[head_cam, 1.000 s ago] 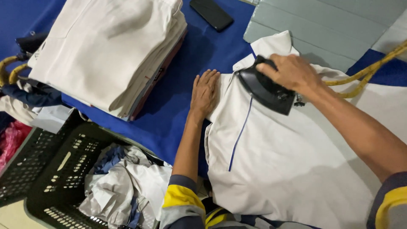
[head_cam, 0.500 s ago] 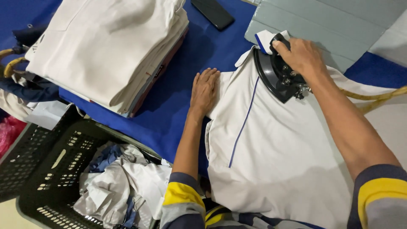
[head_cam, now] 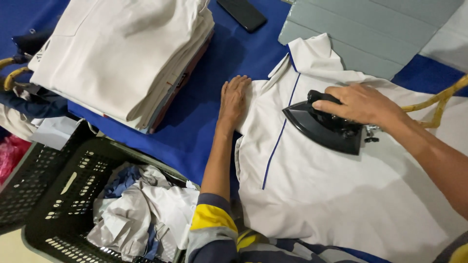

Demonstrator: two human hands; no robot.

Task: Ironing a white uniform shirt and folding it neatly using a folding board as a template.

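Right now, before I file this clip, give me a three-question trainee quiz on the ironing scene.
1. True or false: the right hand grips the black iron.
2. The left hand lies flat on: A) the folded stack B) the white shirt C) the black basket.
3. What dark flat object lies on the blue cloth above the shirt's collar?

Key: 1 true; 2 B; 3 a phone.

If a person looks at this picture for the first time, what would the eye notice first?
Probably the black flat iron, gripped by the right hand on a white shirt with blue piping at centre right. The left hand presses the shirt's edge. A stack of folded cream garments lies upper left.
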